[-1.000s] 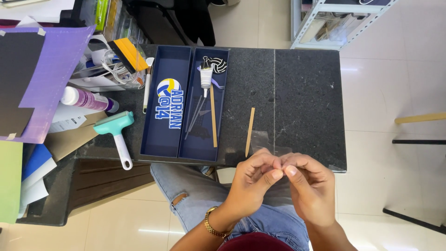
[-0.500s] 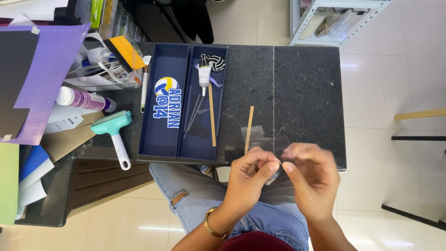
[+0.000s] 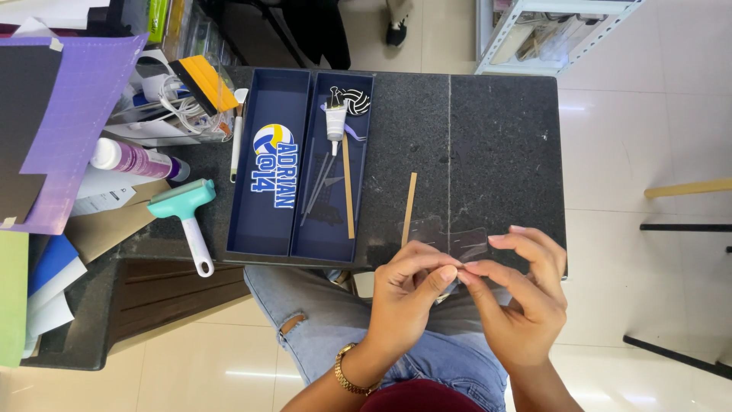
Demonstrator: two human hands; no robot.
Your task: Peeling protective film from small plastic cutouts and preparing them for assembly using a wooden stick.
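Fingertips of left hand point(image 3: 412, 286) and right hand point(image 3: 518, 294) pinch a clear film piece point(image 3: 457, 243) at the table's point(image 3: 496, 137) six-o'clock edge — peel slowly, keeping the corner pinched firmly.

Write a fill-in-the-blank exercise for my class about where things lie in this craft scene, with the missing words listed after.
1. Both hands pinch a small piece of clear ____.
2. The loose wooden stick lies on the dark ____ table.
3. The teal roller lies to the ____ of the navy tray.

Missing words: film; stone; left
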